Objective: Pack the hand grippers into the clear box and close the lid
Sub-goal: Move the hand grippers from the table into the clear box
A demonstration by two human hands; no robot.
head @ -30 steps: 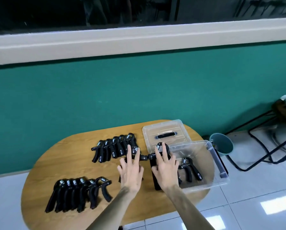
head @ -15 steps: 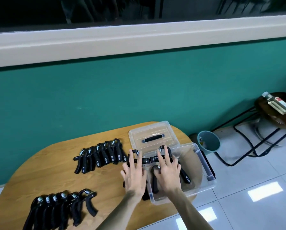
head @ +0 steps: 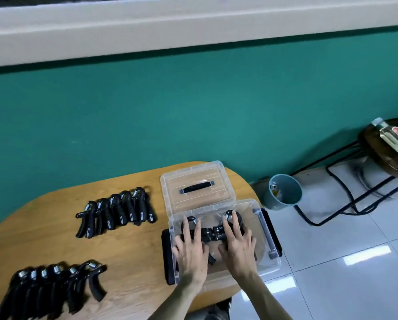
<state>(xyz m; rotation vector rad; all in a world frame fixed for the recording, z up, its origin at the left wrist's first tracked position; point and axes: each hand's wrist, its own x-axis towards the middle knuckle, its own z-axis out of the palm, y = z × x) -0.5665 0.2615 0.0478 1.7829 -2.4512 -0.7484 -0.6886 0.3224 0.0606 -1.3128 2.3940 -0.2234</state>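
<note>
Pressing flat with fingers spread, the left hand (head: pixel 191 248) and the right hand (head: pixel 238 244) lie side by side inside the clear box (head: pixel 266 265), each laid open-palmed over black hand grippers (head: pixel 213 233) on its floor; neither hand looks closed around a handle, though what the palms cover is hidden. Those grippers sit at the 5 o'clock part of the wooden table (head: pixel 128 262), with the box near the table's right edge. They will likely handle as stiff, fairly dense tools: hard moulded handles joined by a steel coil spring, unlikely to bend or break, but awkward because the splayed handles hook into one another. A good hold seems to be across both handles just below the spring, where the shape narrows. Each is black with a bright metal coil at the head and a small pale label on one handle. Two more rows wait outside the box: one row of grippers (head: pixel 117 211) at about 10 o'clock from the hands, leaning on each other like fallen dominoes, and a second row (head: pixel 55 287) at about 8 o'clock near the table's front edge, somewhat blurred. The lid (head: pixel 196 187) lies flat at 12 o'clock from the box, touching its far rim, its dark carry handle facing up. Packing looks only begun, and the lid is still off.
</note>
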